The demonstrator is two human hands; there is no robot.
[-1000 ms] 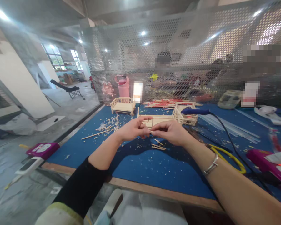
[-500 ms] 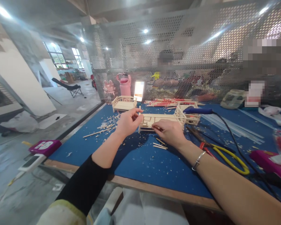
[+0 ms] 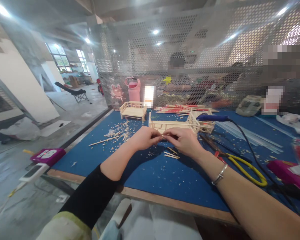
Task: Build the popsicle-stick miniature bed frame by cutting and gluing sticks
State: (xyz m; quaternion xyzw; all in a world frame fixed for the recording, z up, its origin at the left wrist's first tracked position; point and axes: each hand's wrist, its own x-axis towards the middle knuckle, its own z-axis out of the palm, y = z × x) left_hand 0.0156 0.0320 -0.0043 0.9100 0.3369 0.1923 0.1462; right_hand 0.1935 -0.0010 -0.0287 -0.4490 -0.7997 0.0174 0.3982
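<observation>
My left hand [image 3: 147, 137] and my right hand [image 3: 183, 141] meet fingertip to fingertip at the front of a small wooden model bench [image 3: 173, 125]. Both are closed in a pinch; whatever lies between the fingers is too small or hidden to name. The hands cover much of the bench's front side. Below my right hand, a few short wooden sticks [image 3: 172, 155] lie on the blue mat [image 3: 144, 176]. A finished-looking miniature bench [image 3: 133, 111] stands behind to the left, and a slatted wooden model piece [image 3: 205, 125] stands behind to the right.
A blue-handled hot tool [image 3: 212, 117] with a black cable rests across the slatted piece. Yellow-and-red-handled pliers [image 3: 247, 170] lie on the right. Red-tipped sticks [image 3: 180, 109] are heaped at the back, before a perforated metal screen [image 3: 144, 60]. Wood scraps [image 3: 124, 131] litter the left.
My left hand has come down and right from the bench's left end post to join my right hand. My right hand has stayed nearly in place.
</observation>
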